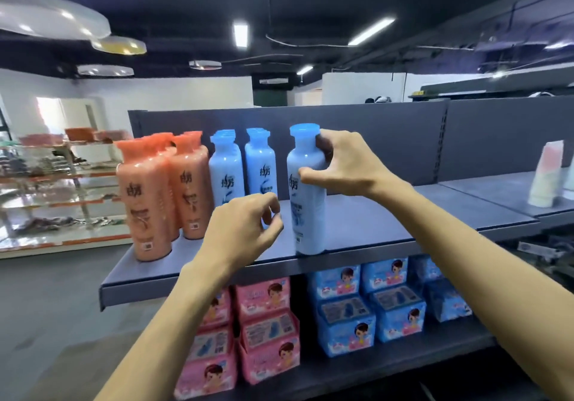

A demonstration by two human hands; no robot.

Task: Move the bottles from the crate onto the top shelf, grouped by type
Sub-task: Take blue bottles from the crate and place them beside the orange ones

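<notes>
Right hand [341,164] grips blue bottle [306,201] at shoulder, thumb in front, fingers curled behind neck. Bottle upright at front edge of top shelf [388,220], mid-shelf. Left hand [245,229] over shelf front edge, fingers curled before base of stocked blue bottles [226,170]; cannot tell if gripping. Orange bottles [161,195] grouped at shelf's left end, stocked blue bottles just beside them.

blue bottles [226,167]: label "拉芳" | orange bottles [146,201]: label blurred
</notes>
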